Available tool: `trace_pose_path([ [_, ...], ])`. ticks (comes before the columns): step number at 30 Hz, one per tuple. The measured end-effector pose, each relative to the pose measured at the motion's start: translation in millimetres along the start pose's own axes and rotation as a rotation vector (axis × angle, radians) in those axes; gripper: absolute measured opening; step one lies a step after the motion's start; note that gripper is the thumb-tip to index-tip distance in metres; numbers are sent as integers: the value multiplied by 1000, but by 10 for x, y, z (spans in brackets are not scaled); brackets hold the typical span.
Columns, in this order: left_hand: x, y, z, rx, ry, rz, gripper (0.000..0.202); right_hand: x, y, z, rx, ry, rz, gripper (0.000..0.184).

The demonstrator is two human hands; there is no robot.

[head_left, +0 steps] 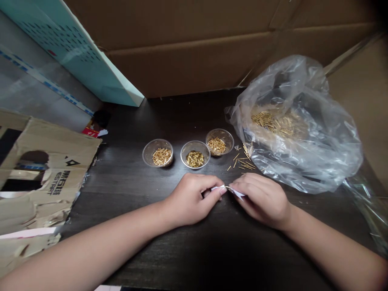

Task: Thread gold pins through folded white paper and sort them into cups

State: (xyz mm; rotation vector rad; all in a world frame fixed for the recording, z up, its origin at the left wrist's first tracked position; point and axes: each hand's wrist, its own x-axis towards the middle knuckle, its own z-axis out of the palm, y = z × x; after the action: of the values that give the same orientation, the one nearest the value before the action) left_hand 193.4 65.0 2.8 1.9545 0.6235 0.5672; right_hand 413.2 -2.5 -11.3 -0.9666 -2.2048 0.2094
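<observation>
Head view: both forearms (106,244) angle in from the lower corners, fingertips nearly meeting. The left hand (188,199) pinches a gold pin (227,187) between thumb and forefinger; the right hand (264,199), knuckles up, pinches its other end. The pin bridges the gap, nearer than the cups (147,155).

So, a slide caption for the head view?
Left hand and right hand pinch a thin golden piece near three cups.

A teal panel (80,52) stands beyond torn cardboard (59,159).
</observation>
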Motion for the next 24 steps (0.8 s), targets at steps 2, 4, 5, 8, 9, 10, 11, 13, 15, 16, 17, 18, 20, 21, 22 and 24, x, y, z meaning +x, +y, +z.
trace_pose_path([
  [2, -1, -3, 1, 6, 0, 0, 15, 1, -1, -2, -19, 0, -6, 22],
  [4, -4, -7, 1, 23, -2, 13, 16, 8, -3, -11, -36, -7, -19, 20],
  [5, -5, -9, 1, 38, -4, 22, 16, 14, -3, -18, -34, -14, -27, 19],
  [8, -10, -19, -3, 96, -18, 60, 17, 36, 2, -44, -2, -53, -30, 17],
  [9, -13, -23, -4, 118, -21, 80, 18, 42, 4, -51, 14, -65, -27, 17],
  [10, -16, -29, -4, 144, -22, 106, 18, 48, 6, -56, 27, -75, -26, 17],
  [11, -21, -36, -3, 173, -25, 132, 19, 52, 7, -59, 37, -81, -28, 17],
  [13, -33, -50, 3, 232, -26, 180, 20, 52, 6, -58, 51, -85, -31, 17],
  [15, -46, -61, 13, 279, -34, 214, 22, 42, -3, -45, 58, -91, -17, 17],
  [16, -51, -64, 18, 292, -37, 226, 23, 34, -11, -35, 66, -93, 1, 17],
  [17, -54, -65, 22, 298, -35, 235, 23, 26, -20, -23, 78, -90, 29, 16],
  [18, -55, -63, 23, 298, -27, 240, 23, 18, -31, -10, 96, -81, 63, 16],
  [20, -48, -51, 17, 273, -2, 234, 20, 12, -56, 15, 135, -39, 142, 15],
  [21, -41, -41, 9, 247, 9, 223, 19, 15, -69, 26, 153, -10, 175, 15],
  [22, -32, -31, 0, 212, 16, 207, 17, 22, -82, 35, 168, 17, 201, 15],
  [24, -17, -9, -23, 133, 18, 175, 15, 45, -106, 49, 187, 67, 232, 13],
])
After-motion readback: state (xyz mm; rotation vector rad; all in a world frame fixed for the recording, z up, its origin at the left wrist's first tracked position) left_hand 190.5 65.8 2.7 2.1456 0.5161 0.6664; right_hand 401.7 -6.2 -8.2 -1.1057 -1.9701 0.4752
